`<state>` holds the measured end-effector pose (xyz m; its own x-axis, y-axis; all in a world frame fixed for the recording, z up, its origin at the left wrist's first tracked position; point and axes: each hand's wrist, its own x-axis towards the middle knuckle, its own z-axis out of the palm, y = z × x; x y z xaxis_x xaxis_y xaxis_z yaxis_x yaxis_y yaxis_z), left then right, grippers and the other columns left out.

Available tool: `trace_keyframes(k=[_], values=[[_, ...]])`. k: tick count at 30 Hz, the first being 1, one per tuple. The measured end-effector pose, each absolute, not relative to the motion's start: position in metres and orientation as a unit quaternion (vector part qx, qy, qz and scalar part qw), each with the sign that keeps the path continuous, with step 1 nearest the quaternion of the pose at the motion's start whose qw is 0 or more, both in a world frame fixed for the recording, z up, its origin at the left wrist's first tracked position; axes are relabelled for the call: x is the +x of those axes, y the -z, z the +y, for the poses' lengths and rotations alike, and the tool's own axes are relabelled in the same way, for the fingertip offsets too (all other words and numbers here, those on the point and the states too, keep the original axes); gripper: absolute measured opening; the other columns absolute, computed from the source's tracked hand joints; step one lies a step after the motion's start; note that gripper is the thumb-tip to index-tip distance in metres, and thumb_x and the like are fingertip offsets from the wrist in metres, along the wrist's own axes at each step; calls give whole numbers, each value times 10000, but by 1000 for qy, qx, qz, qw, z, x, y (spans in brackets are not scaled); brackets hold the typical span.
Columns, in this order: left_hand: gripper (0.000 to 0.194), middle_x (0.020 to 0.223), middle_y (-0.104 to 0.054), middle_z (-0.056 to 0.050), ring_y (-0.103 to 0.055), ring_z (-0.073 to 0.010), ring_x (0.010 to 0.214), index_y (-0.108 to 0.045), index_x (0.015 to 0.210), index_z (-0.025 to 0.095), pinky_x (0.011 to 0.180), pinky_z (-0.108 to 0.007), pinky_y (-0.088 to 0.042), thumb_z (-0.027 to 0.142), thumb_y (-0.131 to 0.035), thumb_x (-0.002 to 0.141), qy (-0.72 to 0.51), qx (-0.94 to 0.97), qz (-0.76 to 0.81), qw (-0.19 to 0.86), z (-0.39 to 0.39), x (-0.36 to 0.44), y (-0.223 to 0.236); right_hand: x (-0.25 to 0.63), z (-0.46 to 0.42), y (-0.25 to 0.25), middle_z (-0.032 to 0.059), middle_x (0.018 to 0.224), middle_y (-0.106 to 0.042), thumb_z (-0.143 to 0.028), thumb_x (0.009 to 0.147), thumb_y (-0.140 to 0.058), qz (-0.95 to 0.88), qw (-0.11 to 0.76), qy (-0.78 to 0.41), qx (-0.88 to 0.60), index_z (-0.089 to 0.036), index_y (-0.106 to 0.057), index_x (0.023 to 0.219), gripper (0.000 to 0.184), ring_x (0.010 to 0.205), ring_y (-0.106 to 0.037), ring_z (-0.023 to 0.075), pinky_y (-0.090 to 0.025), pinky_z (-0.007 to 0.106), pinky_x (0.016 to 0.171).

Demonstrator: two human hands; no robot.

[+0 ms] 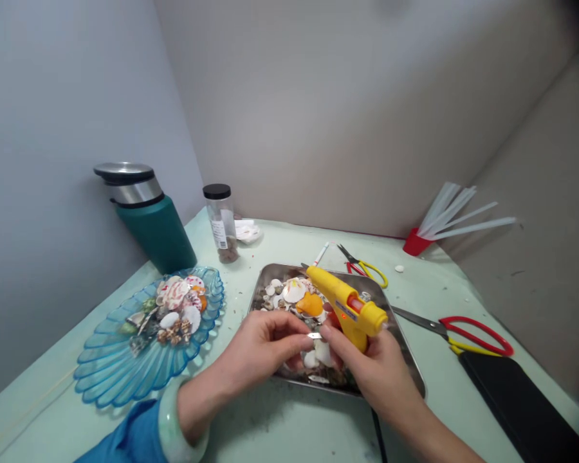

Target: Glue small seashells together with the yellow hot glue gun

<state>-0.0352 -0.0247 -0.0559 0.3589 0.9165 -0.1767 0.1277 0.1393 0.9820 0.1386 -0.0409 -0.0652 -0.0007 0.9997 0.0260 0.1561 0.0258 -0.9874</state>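
Observation:
My left hand (280,341) is closed in a pinch on one end of a small flat white piece (314,335); its kind is too small to tell. My right hand (374,363) grips a yellow glue gun (342,299), its nozzle pointing up and to the left. The thumb and fingertips of that hand also reach the other end of the white piece. Both hands are over a metal tray (408,360) full of seashells, among them an orange shell (311,305) and white shells (294,290). My fingers hide part of the shells.
To the left lies a blue shell-shaped dish (125,376) bearing shells. Behind it stand a teal bottle (157,231) and a clear jar (222,225). Scissors (475,335), small snips (371,271), a black phone-like slab (516,405) and a red cup (417,243) of glue sticks are right.

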Motion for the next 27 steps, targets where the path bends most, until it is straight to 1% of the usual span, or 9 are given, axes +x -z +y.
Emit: trace_keyframes(k=[4,6,9,13,15,18,21,25,27], values=[[116,563,-604,22,-538,-87,485,-656,733,134,466,-175,-422,247,-643,753,-366,599,498,509,-21,-38,54,156,-43,60,-38,512,-523,-454,777,-641,-541,467,-431,-551,-168,-634,823,289,478,-498,124,-438,221,438],[124,594,-618,9,-542,-95,500,-656,726,135,471,-182,-429,255,-643,756,-382,612,513,465,-18,-40,56,166,-48,61,-41,510,-516,-443,773,-654,-547,470,-427,-545,-173,-644,829,277,467,-485,117,-433,216,435],[135,618,-635,-4,-563,-108,520,-663,740,139,486,-192,-445,271,-649,760,-399,622,515,435,-15,-43,64,174,-58,66,-24,573,-568,-424,772,-660,-531,467,-437,-556,-184,-656,858,255,463,-492,111,-419,213,421],[144,611,-634,-6,-590,-123,520,-666,750,143,494,-203,-465,285,-649,761,-419,604,517,438,-13,-43,71,175,-67,72,-17,520,-571,-427,751,-669,-574,424,-410,-568,-194,-675,729,234,434,-504,124,-422,213,388],[140,605,-631,-6,-595,-125,511,-662,732,143,486,-204,-468,281,-653,753,-424,590,520,448,-13,-43,71,175,-68,74,-6,539,-616,-414,732,-681,-601,415,-369,-575,-205,-684,727,209,441,-540,143,-449,220,389],[127,588,-632,-1,-582,-114,484,-663,715,144,463,-191,-453,268,-661,741,-430,573,524,460,-13,-43,68,174,-65,73,12,626,-688,-373,723,-686,-646,420,-323,-550,-225,-686,733,149,507,-621,178,-533,246,481],[113,549,-619,11,-551,-95,453,-664,693,144,451,-176,-432,249,-669,733,-438,553,525,475,-14,-43,65,173,-61,72,4,630,-691,-356,751,-667,-694,422,-287,-507,-238,-671,702,128,523,-647,183,-562,252,543],[129,534,-607,16,-538,-83,436,-658,687,138,441,-169,-423,259,-677,727,-455,522,507,513,-14,-45,64,171,-56,72,16,697,-704,-329,815,-614,-742,394,-249,-482,-225,-671,794,120,565,-667,176,-549,231,531],[147,544,-613,12,-537,-76,428,-654,683,132,431,-164,-418,271,-683,723,-461,509,500,528,-13,-46,65,171,-55,73,32,756,-710,-286,841,-579,-781,366,-235,-448,-214,-665,848,113,605,-674,175,-546,235,560]])
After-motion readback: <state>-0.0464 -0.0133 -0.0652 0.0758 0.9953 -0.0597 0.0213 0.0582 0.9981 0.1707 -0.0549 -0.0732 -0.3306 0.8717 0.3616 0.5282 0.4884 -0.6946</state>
